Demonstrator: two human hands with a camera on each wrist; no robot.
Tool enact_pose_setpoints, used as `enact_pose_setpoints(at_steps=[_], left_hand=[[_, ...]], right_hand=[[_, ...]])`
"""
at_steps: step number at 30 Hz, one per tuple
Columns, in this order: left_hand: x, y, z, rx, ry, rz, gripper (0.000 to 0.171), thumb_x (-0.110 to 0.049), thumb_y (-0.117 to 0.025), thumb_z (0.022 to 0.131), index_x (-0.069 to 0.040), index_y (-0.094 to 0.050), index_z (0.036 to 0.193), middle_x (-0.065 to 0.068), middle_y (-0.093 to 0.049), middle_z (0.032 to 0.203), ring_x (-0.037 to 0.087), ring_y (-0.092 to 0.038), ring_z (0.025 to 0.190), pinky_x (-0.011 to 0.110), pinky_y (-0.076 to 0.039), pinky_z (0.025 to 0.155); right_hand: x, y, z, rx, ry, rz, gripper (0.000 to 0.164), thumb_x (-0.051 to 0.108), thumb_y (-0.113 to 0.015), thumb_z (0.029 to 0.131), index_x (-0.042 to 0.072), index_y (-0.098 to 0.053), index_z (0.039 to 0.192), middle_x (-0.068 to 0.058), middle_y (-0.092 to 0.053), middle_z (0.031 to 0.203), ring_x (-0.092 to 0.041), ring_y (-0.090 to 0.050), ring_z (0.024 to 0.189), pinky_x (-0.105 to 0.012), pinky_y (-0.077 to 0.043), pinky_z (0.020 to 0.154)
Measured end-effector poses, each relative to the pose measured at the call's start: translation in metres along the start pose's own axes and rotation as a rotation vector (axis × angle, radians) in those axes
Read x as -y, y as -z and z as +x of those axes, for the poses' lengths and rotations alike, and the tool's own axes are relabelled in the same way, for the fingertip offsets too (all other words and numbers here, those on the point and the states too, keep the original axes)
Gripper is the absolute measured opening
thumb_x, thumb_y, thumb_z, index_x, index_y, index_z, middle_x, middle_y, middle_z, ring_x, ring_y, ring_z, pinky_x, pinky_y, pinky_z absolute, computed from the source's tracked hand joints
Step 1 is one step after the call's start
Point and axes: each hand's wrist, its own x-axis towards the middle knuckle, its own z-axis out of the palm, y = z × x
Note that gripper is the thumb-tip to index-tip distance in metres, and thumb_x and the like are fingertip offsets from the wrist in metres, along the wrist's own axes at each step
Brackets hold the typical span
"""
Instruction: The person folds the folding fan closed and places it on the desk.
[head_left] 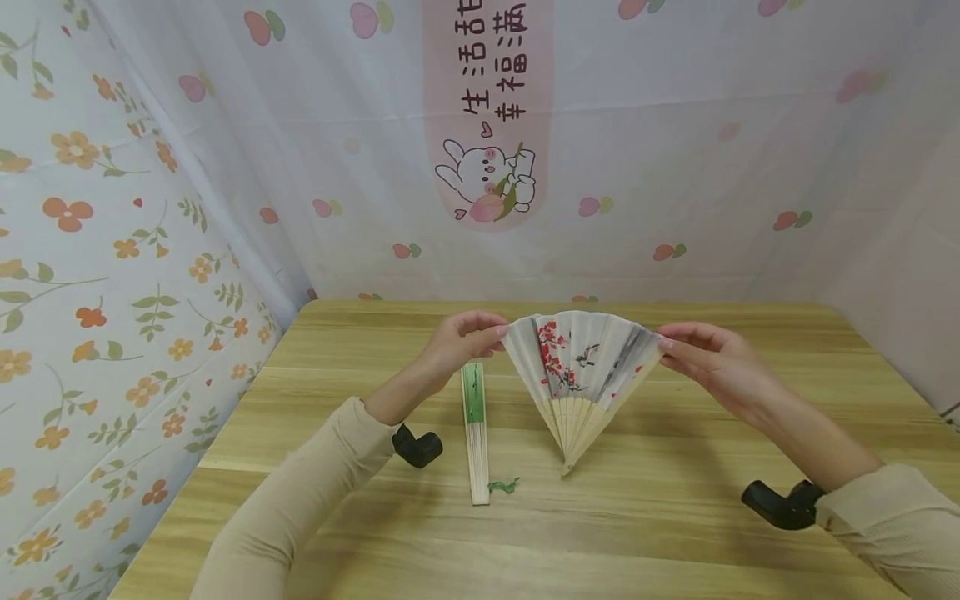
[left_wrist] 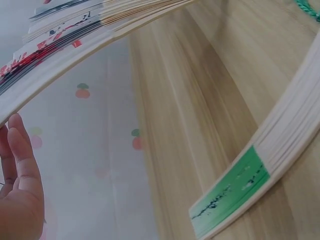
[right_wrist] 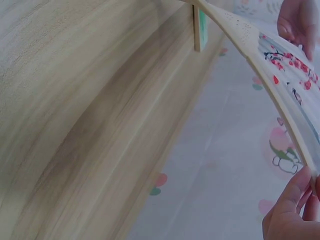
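A white folding fan (head_left: 581, 358) printed with red blossoms and a bird is spread part way, its ribs meeting at the bottom near the tabletop. My left hand (head_left: 467, 340) pinches its upper left corner between thumb and fingers. At the upper right corner, my right hand (head_left: 708, 358) pinches the outer rib. The right wrist view shows that right hand (right_wrist: 295, 210) at the fan's edge, with the left hand behind the printed leaf. Folded up, a second fan (head_left: 476, 433) with a green leaf lies left of the spread one; a green tassel (head_left: 504, 485) is beside its lower end.
The wooden table (head_left: 600, 533) reaches back to a white curtain (head_left: 675, 150) with a printed rabbit and fruit shapes. A flower-patterned curtain (head_left: 112, 275) hangs along the left side. Black wrist mounts (head_left: 780, 505) show at both sleeves.
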Motion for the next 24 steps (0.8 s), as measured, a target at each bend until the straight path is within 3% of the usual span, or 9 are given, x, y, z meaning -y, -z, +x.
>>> enact_pose_setpoints(at_steps=[7,13,18,24], left_hand=[[-0.005,-0.005,0.002,0.015,0.006,-0.021,0.021,-0.015,-0.058,0.087,-0.003,-0.059,0.104,0.008,-0.061,0.098,0.031,-0.057,0.095,0.037,-0.046,0.082],[-0.005,-0.008,0.004,0.026,-0.01,-0.004,0.021,-0.016,-0.057,0.087,-0.003,-0.059,0.104,0.007,-0.062,0.097,0.022,-0.06,0.088,0.037,-0.046,0.081],[-0.005,-0.01,0.005,0.033,-0.025,0.001,0.021,-0.015,-0.057,0.087,-0.002,-0.059,0.104,0.008,-0.062,0.097,0.028,-0.059,0.091,0.039,-0.046,0.082],[-0.006,-0.012,0.006,0.041,-0.027,0.006,0.021,-0.015,-0.057,0.087,-0.002,-0.06,0.103,0.007,-0.062,0.095,0.022,-0.06,0.086,0.03,-0.048,0.076]], right_hand=[[0.002,-0.004,0.001,0.003,-0.01,-0.017,0.016,0.005,-0.055,0.087,0.008,-0.059,0.102,-0.002,-0.054,0.102,-0.011,-0.056,0.091,-0.021,-0.046,0.081],[0.002,-0.007,0.002,0.007,-0.003,-0.049,0.016,0.007,-0.056,0.086,0.008,-0.059,0.103,-0.002,-0.053,0.103,-0.011,-0.056,0.091,-0.021,-0.046,0.081],[0.003,-0.01,0.003,0.006,-0.003,-0.079,0.016,0.01,-0.057,0.086,0.008,-0.058,0.103,-0.002,-0.054,0.102,-0.01,-0.056,0.091,-0.021,-0.045,0.081],[0.004,-0.013,0.005,0.007,-0.008,-0.088,0.017,0.01,-0.057,0.086,0.008,-0.058,0.103,-0.002,-0.054,0.101,-0.011,-0.056,0.091,-0.022,-0.045,0.081]])
